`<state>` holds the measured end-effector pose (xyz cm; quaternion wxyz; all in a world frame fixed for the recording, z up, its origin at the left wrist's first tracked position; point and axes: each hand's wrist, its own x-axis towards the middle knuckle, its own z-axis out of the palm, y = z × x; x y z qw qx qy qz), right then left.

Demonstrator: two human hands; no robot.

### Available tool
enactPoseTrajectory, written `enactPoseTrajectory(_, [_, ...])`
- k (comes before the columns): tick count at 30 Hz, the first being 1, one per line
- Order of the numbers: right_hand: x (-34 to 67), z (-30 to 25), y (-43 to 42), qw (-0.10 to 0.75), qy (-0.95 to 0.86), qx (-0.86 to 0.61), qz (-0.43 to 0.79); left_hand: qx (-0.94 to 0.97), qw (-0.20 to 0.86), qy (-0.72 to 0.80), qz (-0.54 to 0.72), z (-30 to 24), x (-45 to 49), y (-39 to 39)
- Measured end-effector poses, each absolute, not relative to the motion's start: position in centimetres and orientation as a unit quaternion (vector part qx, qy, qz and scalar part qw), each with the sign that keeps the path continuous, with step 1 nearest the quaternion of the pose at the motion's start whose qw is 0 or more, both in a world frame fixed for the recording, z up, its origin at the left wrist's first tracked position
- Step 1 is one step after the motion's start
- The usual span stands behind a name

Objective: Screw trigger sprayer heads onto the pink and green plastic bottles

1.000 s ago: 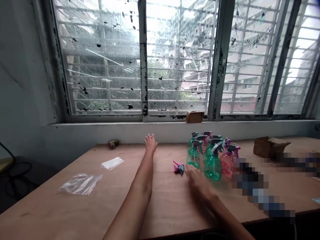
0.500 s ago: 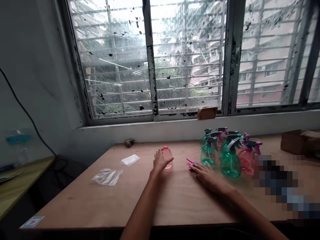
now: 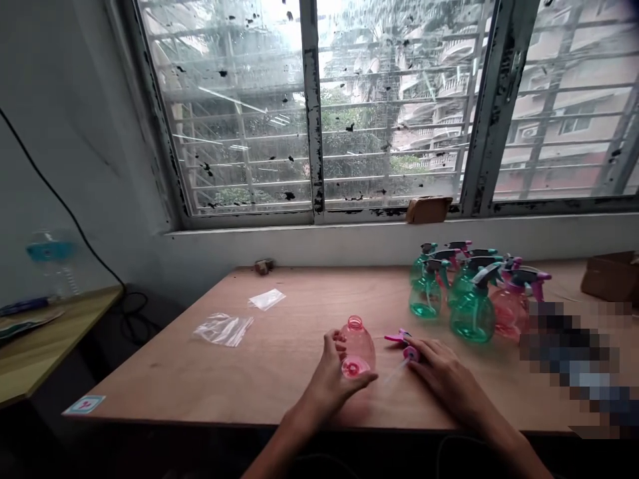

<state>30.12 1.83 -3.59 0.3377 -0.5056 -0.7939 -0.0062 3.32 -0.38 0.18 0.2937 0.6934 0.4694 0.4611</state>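
A clear pink spray bottle body [image 3: 360,342], its neck uncapped, is in my left hand [image 3: 332,372]. The thumb and fingers wrap round its lower part. My right hand [image 3: 444,372] has its fingers on a pink spray head [image 3: 410,354] low over the table, just right of the bottle. A thin clear dip tube points from the spray head toward the lower left. Part of the head is hidden under my fingertips. Behind my right hand stand several spray bottles with their heads on, among them a green one [image 3: 473,319] and a pink one [image 3: 512,309].
A clear plastic bag [image 3: 224,329] and a white packet [image 3: 267,299] lie on the wooden table [image 3: 174,392] to the left. A cardboard box [image 3: 609,276] sits at the far right. A blurred, pixelated patch covers the right side.
My left hand has brought the pink bottle nearer to me. My right hand has closed on the spray head and turned it, so the tube now shows. The view has shifted slightly.
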Motion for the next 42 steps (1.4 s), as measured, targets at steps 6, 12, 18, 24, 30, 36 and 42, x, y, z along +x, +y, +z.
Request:
enactPoseTrajectory(6, [30.6, -2.9, 1.2, 0.330, -0.794, -0.509, 0.031, 0.725, 0.317, 0.419, 0.444, 1.1, -0.1, -0.6])
enactPoseTrajectory(12, [30.5, -2.9, 1.1, 0.366, -0.778, -0.503, 0.092, 0.775, 0.261, 0.410, 0.404, 0.8, 0.4, -1.5])
enactPoseTrajectory(18, [30.9, -2.5, 0.9, 0.466, -0.713, -0.520, 0.070, 0.696, 0.358, 0.407, 0.472, 1.8, 0.3, -2.3])
enactPoseTrajectory(24, [30.8, -1.5, -0.1, 0.563, -0.617, -0.550, 0.010, 0.703, 0.319, 0.401, 0.492, 2.4, -0.3, -3.0])
enactPoseTrajectory(30, [30.8, -1.4, -0.2, 0.566, -0.607, -0.558, -0.009, 0.682, 0.353, 0.435, 0.470, 2.5, -0.7, -2.8])
enactPoseTrajectory(36, [30.9, -1.7, 0.0, 0.559, -0.607, -0.564, -0.013, 0.661, 0.352, 0.444, 0.492, 2.7, -0.5, -2.7])
enactPoseTrajectory(42, [30.1, -1.2, -0.8, 0.495, -0.675, -0.544, -0.056, 0.655, 0.375, 0.441, 0.485, 2.3, -0.3, -2.5])
